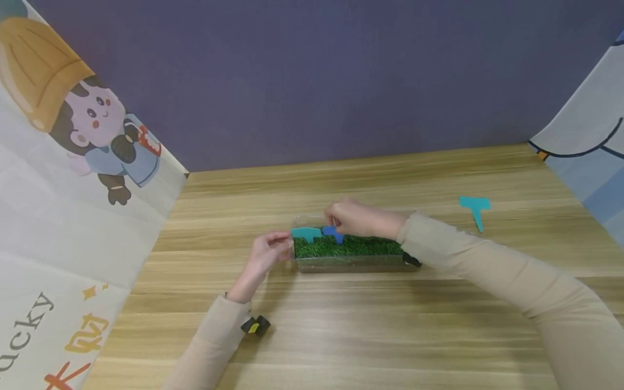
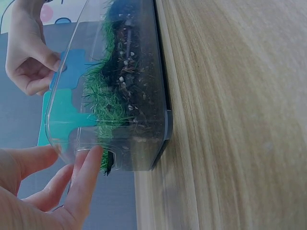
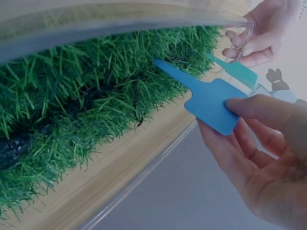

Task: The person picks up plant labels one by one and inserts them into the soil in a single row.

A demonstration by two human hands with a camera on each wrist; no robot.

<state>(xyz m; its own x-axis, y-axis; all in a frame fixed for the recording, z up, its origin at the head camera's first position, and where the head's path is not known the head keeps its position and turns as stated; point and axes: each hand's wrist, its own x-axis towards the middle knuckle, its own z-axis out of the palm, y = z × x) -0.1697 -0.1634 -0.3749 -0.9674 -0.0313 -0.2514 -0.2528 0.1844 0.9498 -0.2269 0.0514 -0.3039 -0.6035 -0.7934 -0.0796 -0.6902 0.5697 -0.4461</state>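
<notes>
The blue tag (image 3: 211, 105) is below the fingertips of the right hand (image 1: 352, 218), head up in the pinch and stem pointing down and away toward the grass (image 1: 363, 247); its long axis stands roughly upright, and the tapered tip meets the blades, though how far it goes in, if at all, I cannot tell; the right hand is the nearer one, its thumb and fingers pinching the outer edge of the head from both faces; the tag itself is flat and thin, plain blue, with a broad head, stepped shoulders and a narrow stem; just beside it, toward the left end, an upright teal tag (image 1: 306, 233) stands with its stem down in the grass; the grass fills a long clear box (image 1: 358, 265), over a dark layer (image 2: 136, 81) flecked with white; at the box's left end is the left hand (image 1: 265, 252), fingers spread and their tips touching the end wall, with the teal tag between it and the blue one; farther out, well apart to the right, a loose teal tag (image 1: 475, 210) lies flat on the bench (image 1: 351, 330), its stem pointing toward the person
</notes>
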